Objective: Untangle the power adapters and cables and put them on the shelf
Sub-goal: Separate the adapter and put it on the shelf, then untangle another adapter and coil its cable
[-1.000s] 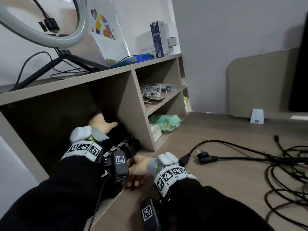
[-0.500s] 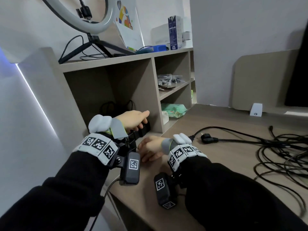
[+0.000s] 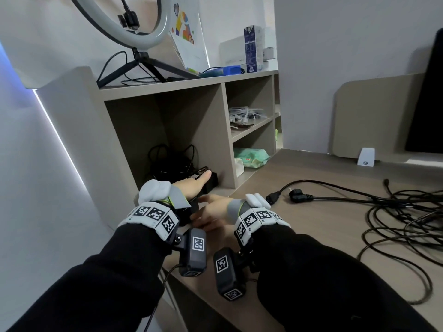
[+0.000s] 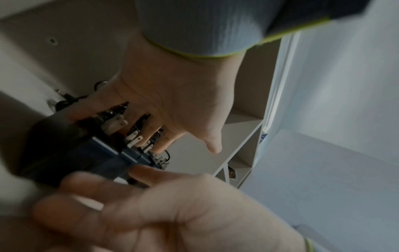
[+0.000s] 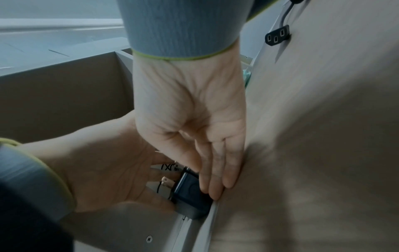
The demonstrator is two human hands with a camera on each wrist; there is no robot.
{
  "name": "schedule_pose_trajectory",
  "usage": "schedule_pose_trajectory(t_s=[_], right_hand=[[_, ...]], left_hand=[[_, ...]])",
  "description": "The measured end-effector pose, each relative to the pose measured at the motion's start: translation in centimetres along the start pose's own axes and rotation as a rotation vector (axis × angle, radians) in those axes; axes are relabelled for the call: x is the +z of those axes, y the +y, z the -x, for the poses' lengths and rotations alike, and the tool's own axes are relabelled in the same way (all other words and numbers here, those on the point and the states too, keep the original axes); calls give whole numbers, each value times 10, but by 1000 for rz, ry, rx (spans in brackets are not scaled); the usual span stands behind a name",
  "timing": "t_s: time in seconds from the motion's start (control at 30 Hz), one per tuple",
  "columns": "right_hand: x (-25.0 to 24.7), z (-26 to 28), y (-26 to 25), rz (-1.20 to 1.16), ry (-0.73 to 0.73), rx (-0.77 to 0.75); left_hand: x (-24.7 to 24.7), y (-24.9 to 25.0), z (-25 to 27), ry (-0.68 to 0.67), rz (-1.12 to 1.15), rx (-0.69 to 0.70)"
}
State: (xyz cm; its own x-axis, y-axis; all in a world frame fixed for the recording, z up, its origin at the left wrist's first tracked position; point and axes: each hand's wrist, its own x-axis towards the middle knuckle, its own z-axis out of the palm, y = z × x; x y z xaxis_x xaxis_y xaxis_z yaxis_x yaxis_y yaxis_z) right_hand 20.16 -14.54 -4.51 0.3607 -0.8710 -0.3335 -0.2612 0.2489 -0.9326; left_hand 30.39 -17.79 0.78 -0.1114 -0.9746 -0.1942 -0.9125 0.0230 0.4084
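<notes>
A row of black power adapters [image 3: 211,182] with metal prongs up stands at the front of the shelf's [image 3: 163,88] left compartment, and coiled black cables [image 3: 167,161] lie behind them. My left hand [image 3: 200,179] lies flat on top of the adapters [image 4: 86,153], its straight fingers [image 4: 161,145] over the prongs. My right hand [image 3: 208,212] sits at the shelf's front edge. Its straight fingers [image 5: 215,184] press against the side of the nearest adapter [image 5: 190,187]. Neither hand grips anything. A tangle of loose black cables [image 3: 407,212] and a black plug [image 3: 299,195] lie on the desk to the right.
A ring light [image 3: 134,32] on a tripod and boxes [image 3: 251,51] stand on the shelf top. White cables [image 3: 244,113] and a green packet [image 3: 251,156] fill the right compartments. A small white device [image 3: 365,156] and a dark screen [image 3: 429,92] stand at the back right.
My left hand has come forward from deep in the compartment and now lies flat on the adapters at its front. The right hand stays at the shelf's edge. The head view has pulled back.
</notes>
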Motion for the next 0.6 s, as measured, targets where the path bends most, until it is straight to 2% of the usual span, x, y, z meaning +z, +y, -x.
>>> schedule_pose_trajectory(t_s=[0.2, 0.47, 0.6], right_hand=[[2, -14, -6, -149, -12, 14], [0, -23, -6, -146, -63, -43], [-5, -23, -5, -205, -117, -38]], left_hand=[[2, -2, -11, 97, 23, -89], [-6, -13, -34, 181, 61, -194], [-6, -17, -42, 205, 107, -203]])
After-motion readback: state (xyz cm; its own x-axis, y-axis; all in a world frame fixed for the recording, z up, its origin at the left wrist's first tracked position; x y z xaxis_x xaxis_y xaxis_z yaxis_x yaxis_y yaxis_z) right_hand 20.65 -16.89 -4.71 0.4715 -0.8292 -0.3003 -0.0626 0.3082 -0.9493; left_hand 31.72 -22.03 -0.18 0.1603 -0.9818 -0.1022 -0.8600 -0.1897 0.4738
